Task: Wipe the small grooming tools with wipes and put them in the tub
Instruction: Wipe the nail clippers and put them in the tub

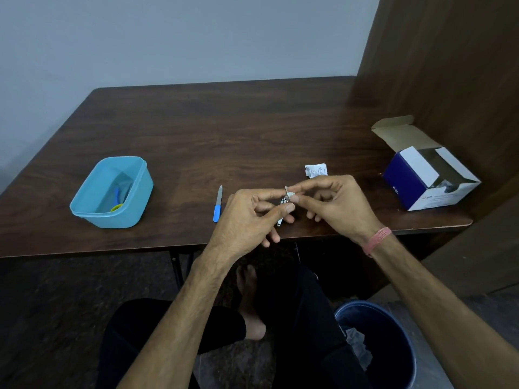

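Blue plastic tub (pixel 84 203) stands by the desk's left edge, a blue-handled nail file (pixel 218 204) lengthwise between it and the hands. Left hand (pixel 247 217) pinches the small metal nail clipper (pixel 284 206), its long axis slanting toward the front edge; right hand (pixel 337 203) pinches a white wipe (pixel 288 190) on its upper end.

A dark wood table (pixel 196 130) stands against a pale grey wall (pixel 168 37) — brown wooden panel (pixel 449 66) at right.
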